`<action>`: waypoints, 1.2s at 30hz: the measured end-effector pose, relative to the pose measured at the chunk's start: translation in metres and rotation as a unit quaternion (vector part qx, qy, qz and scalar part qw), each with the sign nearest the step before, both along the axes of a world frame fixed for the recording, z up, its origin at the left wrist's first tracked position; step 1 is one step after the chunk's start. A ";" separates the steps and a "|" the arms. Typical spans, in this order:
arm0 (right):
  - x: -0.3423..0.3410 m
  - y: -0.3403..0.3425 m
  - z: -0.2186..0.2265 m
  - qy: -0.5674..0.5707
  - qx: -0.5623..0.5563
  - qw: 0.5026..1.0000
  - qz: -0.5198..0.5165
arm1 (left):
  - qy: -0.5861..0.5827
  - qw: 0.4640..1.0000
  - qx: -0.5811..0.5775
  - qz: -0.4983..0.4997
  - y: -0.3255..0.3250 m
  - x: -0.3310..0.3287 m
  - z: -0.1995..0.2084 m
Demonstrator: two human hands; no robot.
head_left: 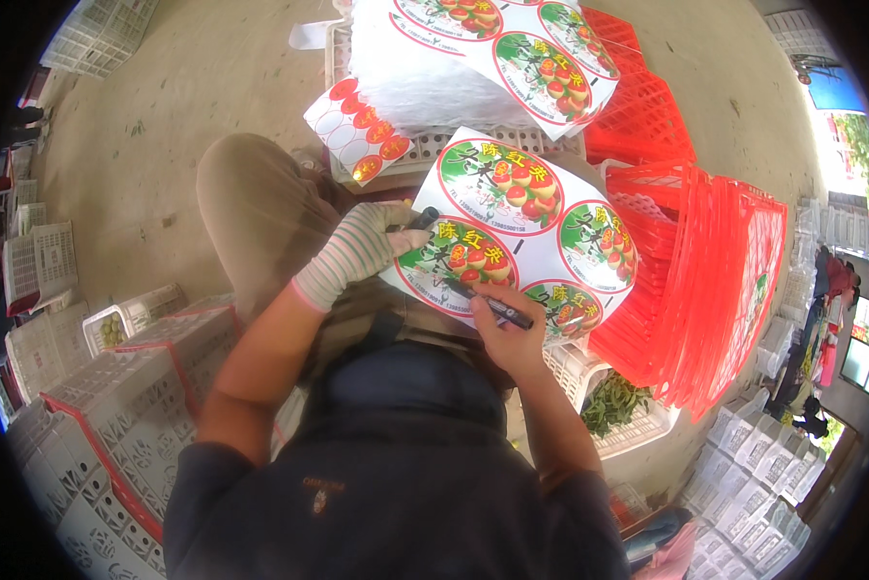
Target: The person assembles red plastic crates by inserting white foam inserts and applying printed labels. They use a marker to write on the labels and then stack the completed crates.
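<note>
My left hand (357,253), in a striped knit glove, grips the left edge of a white sheet of round fruit-picture stickers (541,217) and also pinches a black marker cap (418,220). The sheet rests on my lap over my knee. My right hand (505,333), bare, holds a black marker pen (492,304) with its tip on the lower left sticker of the sheet.
A thick stack of sticker sheets (463,58) lies on a white crate ahead. A small sheet of red stickers (357,130) hangs beside it. Red crates (705,280) are stacked at right, white crates (115,406) at left and lower right. People stand far right.
</note>
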State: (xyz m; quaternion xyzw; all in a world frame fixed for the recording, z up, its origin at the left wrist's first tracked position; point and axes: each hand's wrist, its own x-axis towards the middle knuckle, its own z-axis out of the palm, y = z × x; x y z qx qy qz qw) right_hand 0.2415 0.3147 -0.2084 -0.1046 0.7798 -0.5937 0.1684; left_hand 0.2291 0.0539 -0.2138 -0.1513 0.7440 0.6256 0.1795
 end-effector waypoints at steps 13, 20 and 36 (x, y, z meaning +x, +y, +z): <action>-0.034 0.050 0.011 0.057 -0.067 0.969 -0.231 | 0.037 0.998 -0.052 0.007 -0.019 0.001 0.020; -0.069 0.083 0.019 0.047 -0.118 0.945 -0.301 | 0.027 0.997 -0.044 0.053 -0.039 0.003 0.045; -0.069 0.065 -0.001 0.024 -0.054 0.969 -0.240 | 0.063 0.995 -0.051 0.050 -0.038 0.004 0.036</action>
